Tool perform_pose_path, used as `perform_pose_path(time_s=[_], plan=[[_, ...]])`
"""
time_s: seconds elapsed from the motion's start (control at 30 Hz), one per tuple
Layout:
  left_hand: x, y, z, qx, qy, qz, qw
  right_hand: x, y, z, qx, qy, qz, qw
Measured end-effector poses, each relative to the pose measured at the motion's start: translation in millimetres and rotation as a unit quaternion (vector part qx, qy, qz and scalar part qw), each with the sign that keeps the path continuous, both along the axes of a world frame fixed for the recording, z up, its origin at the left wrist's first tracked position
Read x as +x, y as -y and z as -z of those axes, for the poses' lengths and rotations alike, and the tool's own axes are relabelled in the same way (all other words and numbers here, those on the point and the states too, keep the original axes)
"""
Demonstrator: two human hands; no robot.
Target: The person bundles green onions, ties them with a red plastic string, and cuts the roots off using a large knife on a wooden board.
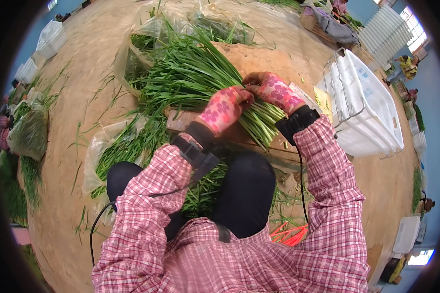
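A thick bunch of long green leaves, apparently garlic chives (190, 71), lies across a wooden board (258, 55), pale cut stems (262, 122) pointing to the lower right. My left hand (227, 106), in a pink flower-patterned glove with bare fingertips, lies over the stems with its fingers curled around them. From the right, my right hand (273, 89) in a matching glove touches the bunch, its fingertips close to those of the left. Whether a tie or band is between the fingers is too small to tell.
White plastic crates (366, 106) with wire handles stand to the right of the board. Plastic bags of loose greens lie behind the board and at the left (126, 150). Red strips (291, 234) lie by my right leg. Other people (407, 67) work farther off.
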State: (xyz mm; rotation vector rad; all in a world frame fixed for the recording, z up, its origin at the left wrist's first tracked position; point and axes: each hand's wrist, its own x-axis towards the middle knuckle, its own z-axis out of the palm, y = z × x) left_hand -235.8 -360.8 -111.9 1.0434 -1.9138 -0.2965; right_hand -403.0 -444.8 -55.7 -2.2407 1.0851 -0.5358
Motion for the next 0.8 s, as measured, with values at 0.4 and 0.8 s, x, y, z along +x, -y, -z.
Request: perform_pose_path(time_s=[0.4,0.8], plan=[[-8.6,33.2,-26.9,0.158,0.193,-0.148,0.957,6.3,-56.7,26.0,-0.198,-0.040,0.073,0.977],[-7.5,21.6,-4.2,-0.029,0.159,-0.101,0.982,-56.4,-39.3,27.5,0.028,0.068,0.139,0.988]])
